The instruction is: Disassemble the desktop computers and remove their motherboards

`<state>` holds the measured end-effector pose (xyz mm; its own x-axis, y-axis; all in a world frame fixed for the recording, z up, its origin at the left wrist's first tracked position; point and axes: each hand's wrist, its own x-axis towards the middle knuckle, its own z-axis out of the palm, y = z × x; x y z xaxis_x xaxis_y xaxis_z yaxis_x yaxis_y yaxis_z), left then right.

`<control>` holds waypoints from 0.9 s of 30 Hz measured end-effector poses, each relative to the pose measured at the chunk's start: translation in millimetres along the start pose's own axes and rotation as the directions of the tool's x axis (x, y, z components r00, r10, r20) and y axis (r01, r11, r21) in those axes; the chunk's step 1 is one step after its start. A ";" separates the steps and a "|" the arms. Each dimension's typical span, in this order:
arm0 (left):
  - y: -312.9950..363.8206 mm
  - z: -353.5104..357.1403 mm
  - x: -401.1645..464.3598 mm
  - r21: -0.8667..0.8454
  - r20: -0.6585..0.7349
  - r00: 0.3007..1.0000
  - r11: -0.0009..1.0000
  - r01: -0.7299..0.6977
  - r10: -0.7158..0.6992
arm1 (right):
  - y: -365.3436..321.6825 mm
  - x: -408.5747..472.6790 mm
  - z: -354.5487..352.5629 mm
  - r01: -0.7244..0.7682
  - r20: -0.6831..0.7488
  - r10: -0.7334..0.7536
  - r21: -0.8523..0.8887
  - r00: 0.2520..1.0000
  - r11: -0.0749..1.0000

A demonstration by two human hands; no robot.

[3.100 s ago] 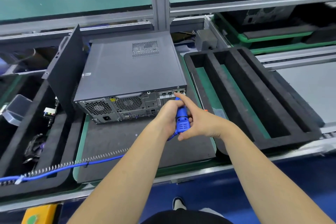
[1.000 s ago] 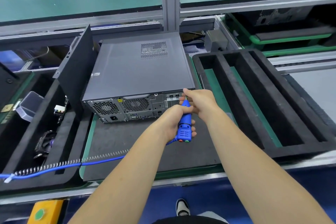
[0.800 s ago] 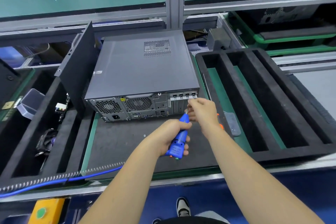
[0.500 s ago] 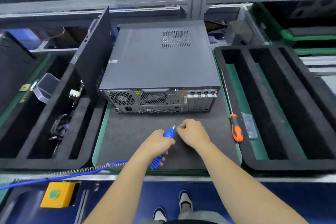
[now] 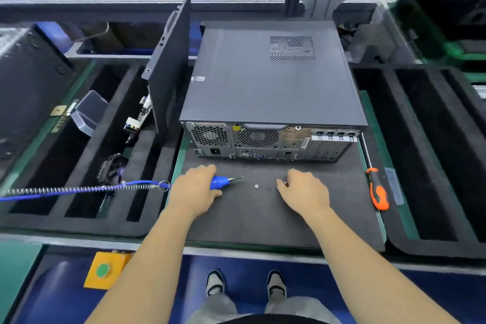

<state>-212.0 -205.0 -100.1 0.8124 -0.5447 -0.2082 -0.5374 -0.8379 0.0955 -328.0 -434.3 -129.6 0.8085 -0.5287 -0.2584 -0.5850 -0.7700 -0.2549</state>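
Desktop computer (image 5: 273,81) untouched now; left hand (image 5: 193,193) has lowered gripped screwdriver (image 5: 223,181), right hand (image 5: 305,192) pinches something tiny

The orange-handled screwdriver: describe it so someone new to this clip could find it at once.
Start at the grey desktop computer lying on the dark foam mat. Follow the mat's right edge toward the person: the orange-handled screwdriver lies there untouched, handle nearest the person. Unlike the blue electric screwdriver under the left hand, it has no cable.

yellow warning sticker (image 5: 236,128) on computer (image 5: 271,81) rear — wording unreadable
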 end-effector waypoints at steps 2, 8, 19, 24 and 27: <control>-18.3 2.6 5.0 0.041 -0.040 0.999 0.999 -0.021 0.022 | -4.1 -3.4 3.0 -0.045 -0.024 0.045 0.005 0.999 0.999; -67.8 13.4 8.1 0.022 -0.034 0.986 0.986 0.165 -0.164 | -14.1 -14.8 9.5 -0.146 -0.104 0.147 0.023 0.984 0.989; -109.2 19.4 11.5 -0.119 -0.058 0.963 0.959 0.257 -0.265 | -19.5 -18.3 13.8 -0.215 -0.149 0.220 0.051 0.964 0.975; -105.2 21.5 11.5 -0.090 -0.097 0.958 0.961 0.261 -0.269 | -19.0 -19.0 10.9 -0.218 -0.182 0.231 0.085 0.956 0.972; -102.6 21.9 13.5 -0.130 -0.129 0.956 0.961 0.246 -0.262 | -21.7 -17.1 7.5 -0.209 -0.209 0.230 0.121 0.950 0.970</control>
<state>-150.9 -125.6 -134.1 0.9471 -0.3055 -0.0987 -0.2869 -0.9433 0.1672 -329.6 -405.9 -126.6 0.6470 -0.7546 -0.1096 -0.7443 -0.5936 -0.3061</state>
